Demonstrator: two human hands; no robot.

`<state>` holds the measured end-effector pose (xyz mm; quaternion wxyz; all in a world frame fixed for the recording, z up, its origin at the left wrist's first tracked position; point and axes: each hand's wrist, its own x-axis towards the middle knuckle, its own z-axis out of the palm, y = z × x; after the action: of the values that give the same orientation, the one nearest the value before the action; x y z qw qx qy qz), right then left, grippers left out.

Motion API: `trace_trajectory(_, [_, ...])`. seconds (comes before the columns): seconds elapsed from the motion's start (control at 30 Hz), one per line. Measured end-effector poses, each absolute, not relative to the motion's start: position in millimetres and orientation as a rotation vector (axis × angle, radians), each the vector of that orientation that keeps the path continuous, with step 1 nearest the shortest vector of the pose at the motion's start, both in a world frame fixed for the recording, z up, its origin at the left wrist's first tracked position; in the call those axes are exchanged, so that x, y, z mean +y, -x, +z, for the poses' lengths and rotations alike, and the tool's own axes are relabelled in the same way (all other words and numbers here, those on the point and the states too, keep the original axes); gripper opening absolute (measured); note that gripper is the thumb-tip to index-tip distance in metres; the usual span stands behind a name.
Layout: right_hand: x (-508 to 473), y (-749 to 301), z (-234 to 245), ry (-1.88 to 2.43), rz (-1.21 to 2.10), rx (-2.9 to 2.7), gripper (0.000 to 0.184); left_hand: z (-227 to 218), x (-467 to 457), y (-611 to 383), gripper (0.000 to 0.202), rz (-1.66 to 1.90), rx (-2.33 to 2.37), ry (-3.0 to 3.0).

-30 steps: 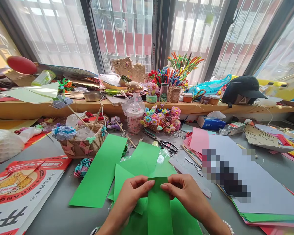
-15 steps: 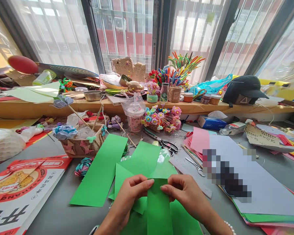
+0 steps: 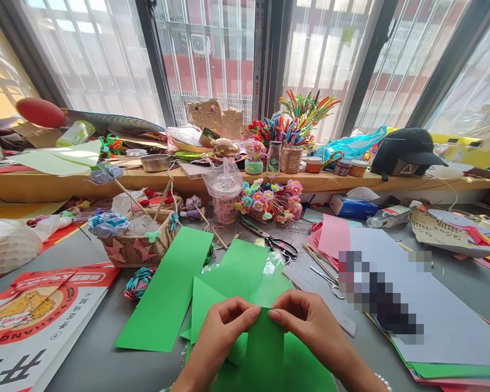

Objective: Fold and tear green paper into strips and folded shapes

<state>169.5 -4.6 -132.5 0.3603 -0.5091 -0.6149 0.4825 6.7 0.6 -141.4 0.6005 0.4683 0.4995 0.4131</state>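
Note:
My left hand [image 3: 224, 332] and my right hand [image 3: 308, 324] both pinch the top edge of a narrow green paper strip [image 3: 264, 354] low in the middle of the head view. Their fingertips almost meet at the strip's upper edge. Under the strip lie more green paper sheets [image 3: 237, 272]. A long green rectangle [image 3: 167, 291] lies flat to the left of my left hand.
Black-handled scissors [image 3: 280, 246] and small metal scissors [image 3: 329, 279] lie beyond my hands. A woven basket [image 3: 136, 247] with paper flowers stands at the left, a red printed poster [image 3: 32, 321] at the lower left. Stacked coloured paper [image 3: 445, 326] fills the right. The window ledge [image 3: 44, 182] is crowded with craft items.
My fingertips have come closer together along the strip's top edge, and hands and strip sit slightly lower in view. Everything else on the table is unchanged.

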Motion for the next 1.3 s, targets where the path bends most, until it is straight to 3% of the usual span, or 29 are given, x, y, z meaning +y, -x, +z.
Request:
trace_trajectory(0.37, [-3, -173, -133, 1.297, 1.272, -1.552, 0.016, -141, 2, -4, 0.028, 0.869, 1.139, -1.059])
trace_trajectory(0.67, [-9, -163, -132, 1.299, 1.094, -1.737, 0.013, -144, 0, -8, 0.023, 0.719, 1.065, -1.229])
trace_trajectory(0.87, [-10, -163, -134, 1.333, 0.863, -1.789, 0.015, -147, 2, -7, 0.028, 0.695, 1.086, -1.180])
trace_trajectory(1.3, [-10, -162, -136, 1.314, 0.871, -1.754, 0.017, -143, 3, -7, 0.035, 0.661, 1.000, -1.056])
